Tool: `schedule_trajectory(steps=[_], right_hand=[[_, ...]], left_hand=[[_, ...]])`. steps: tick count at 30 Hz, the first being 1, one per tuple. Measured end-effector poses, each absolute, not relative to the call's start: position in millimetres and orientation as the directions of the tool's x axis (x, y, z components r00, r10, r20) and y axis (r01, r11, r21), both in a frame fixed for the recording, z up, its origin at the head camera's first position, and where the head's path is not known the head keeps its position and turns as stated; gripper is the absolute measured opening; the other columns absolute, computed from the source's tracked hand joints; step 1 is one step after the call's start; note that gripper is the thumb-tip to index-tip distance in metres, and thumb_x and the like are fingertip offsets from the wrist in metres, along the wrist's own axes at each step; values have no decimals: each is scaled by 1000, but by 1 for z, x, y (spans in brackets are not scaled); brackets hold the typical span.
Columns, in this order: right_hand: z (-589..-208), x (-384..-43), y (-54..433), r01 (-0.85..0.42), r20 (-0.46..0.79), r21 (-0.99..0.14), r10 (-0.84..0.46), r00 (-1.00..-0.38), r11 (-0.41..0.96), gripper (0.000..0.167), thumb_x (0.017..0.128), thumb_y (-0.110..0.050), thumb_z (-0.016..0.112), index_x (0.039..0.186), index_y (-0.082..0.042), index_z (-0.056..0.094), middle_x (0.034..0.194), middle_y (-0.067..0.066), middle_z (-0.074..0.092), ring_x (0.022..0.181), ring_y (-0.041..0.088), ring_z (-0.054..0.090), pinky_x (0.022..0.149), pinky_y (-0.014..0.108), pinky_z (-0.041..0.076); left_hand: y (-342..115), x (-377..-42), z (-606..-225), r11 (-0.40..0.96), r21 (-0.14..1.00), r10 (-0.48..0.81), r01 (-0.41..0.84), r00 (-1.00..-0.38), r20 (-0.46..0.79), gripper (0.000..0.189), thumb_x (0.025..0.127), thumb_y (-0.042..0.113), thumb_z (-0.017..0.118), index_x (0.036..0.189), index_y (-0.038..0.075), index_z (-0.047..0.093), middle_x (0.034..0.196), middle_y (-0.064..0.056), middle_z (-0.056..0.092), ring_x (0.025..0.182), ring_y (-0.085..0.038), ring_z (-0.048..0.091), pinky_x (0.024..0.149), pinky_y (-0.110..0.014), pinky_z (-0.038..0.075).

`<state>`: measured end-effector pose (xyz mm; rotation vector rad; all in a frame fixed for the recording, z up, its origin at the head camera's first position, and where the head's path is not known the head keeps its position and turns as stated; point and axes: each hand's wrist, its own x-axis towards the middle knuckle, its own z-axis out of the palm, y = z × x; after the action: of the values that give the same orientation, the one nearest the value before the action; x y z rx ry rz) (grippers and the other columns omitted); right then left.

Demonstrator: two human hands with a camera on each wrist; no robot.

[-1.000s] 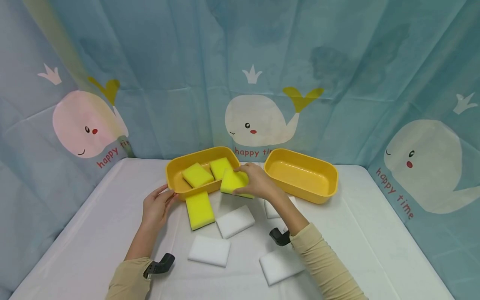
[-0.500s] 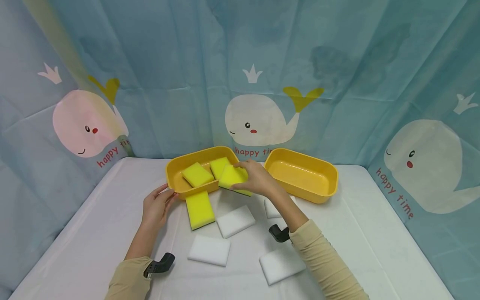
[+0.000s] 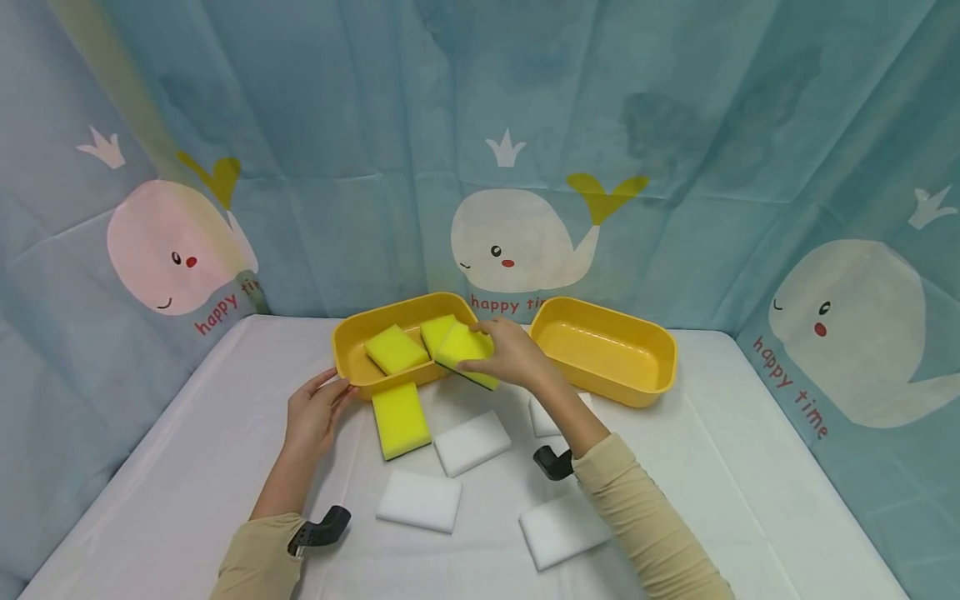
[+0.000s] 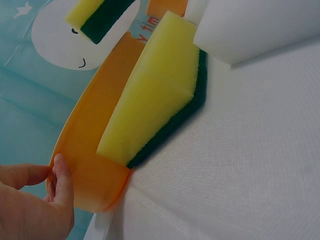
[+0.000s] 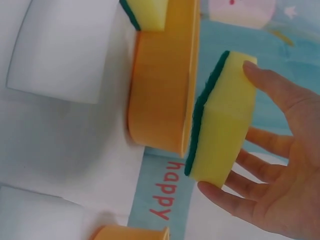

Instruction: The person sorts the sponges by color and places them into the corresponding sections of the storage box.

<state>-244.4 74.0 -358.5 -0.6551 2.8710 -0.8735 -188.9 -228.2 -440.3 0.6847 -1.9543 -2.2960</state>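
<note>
In the head view, my right hand [image 3: 510,354] holds a yellow sponge with a dark green scouring side [image 5: 225,117] between thumb and fingers, above the front right rim of the left yellow basin [image 3: 352,346]. Two more yellow sponges lie inside that basin, a left one [image 3: 395,350] and a right one [image 3: 437,332]. My left hand [image 3: 315,412] pinches the basin's wall at its front left corner, thumb and fingers on the rim in the left wrist view [image 4: 37,200]. Another yellow sponge [image 3: 401,421] leans against the basin's front on the table.
A second yellow basin [image 3: 637,379] stands at the back right with nothing in it. Several white sponges lie on the white table, among them one in the middle [image 3: 472,443], one nearer [image 3: 420,501] and one front right [image 3: 562,529]. A blue whale-print curtain [image 3: 360,208] hangs behind.
My right hand has moved slightly left and up with the sponge, which tilts more and now overlaps the left basin's right side. The left hand stays on the basin.
</note>
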Motion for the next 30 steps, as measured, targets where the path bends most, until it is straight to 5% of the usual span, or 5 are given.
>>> schedule_trajectory(steps=[30], right_hand=[[-355,-268,50,-335,72,-474,-343,-937,814,73,93,-49,79,146,-3,60,143,15,62,130,32,59,104,46,55]], left_hand=[[-227,-190,-441,-201,948,-336,-246,-892,-303,60,110,12,55,165,8,33,154,-19,46,98,1,67,101,-19,54]])
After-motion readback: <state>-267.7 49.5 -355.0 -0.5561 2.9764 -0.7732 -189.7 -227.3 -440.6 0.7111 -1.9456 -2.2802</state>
